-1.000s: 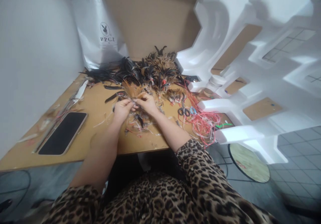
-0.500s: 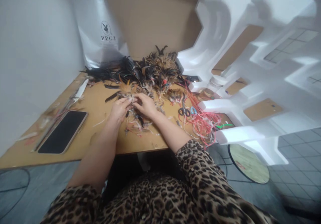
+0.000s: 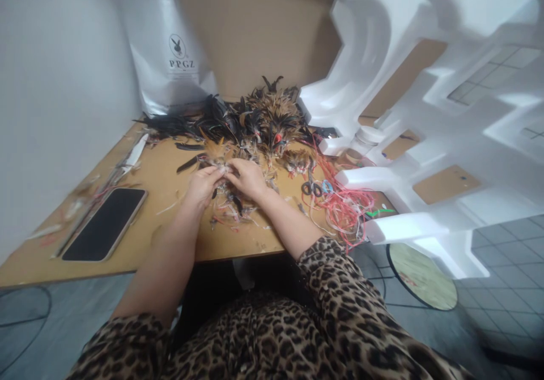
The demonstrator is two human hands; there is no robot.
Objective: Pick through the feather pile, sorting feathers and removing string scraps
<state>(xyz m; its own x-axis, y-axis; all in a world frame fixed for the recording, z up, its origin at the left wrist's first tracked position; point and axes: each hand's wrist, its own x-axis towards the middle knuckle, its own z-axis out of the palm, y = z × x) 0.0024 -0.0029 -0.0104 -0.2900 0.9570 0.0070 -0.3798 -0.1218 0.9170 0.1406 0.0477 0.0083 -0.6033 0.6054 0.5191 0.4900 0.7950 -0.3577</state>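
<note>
Over the middle of the table [image 3: 170, 238], my left hand [image 3: 204, 185] and my right hand [image 3: 246, 178] meet fingertip to fingertip. Both are closed on the base of a small bunch of orange-brown feathers [image 3: 216, 150], whose tips fan out away from me. The exact spot where the fingers pinch is too small to make out. Dark loose feathers [image 3: 189, 163] lie just left of the bunch. Below my hands are scattered feather scraps [image 3: 232, 212] and bits of string.
Behind, black and brown feathers [image 3: 276, 110] are heaped before a white bag [image 3: 170, 57]. Scissors [image 3: 312, 189] and tangled pink string [image 3: 346, 210] lie right, beside large white foam pieces [image 3: 399, 229]. A phone [image 3: 106, 224] rests at left; a round stool [image 3: 420, 278] stands on the floor.
My hands stay together on the feather bunch, with only slight finger movement. The view has shifted very slightly; nothing else has visibly moved.
</note>
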